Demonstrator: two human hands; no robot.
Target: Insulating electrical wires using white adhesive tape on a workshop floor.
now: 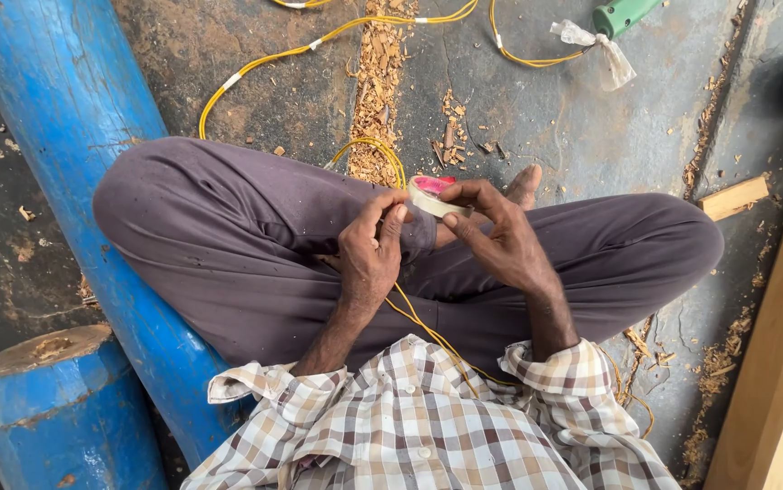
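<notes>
At frame centre, the right hand (pixel 500 238) grips the tape roll (pixel 434 196) firmly; the left hand (pixel 369 254), pinching its end beside the yellow wire (pixel 428 328), should probably pull it off slowly.

my right hand (pixel 500 238): glossy plastic tape roll (pixel 434 196); yellow wire (pixel 428 328): smooth plastic sheath | trousers (pixel 228 236): matt cloth | blue post (pixel 73 136): painted wood, scuffed | floor (pixel 591 118): rough concrete, wood shavings

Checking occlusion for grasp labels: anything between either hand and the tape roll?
Nothing visible. The right hand already holds the tape roll by its rim, and the left hand has its fingertips at the roll's near edge. The yellow wire runs beneath the hands, over the lap, not between them and the roll.
</notes>
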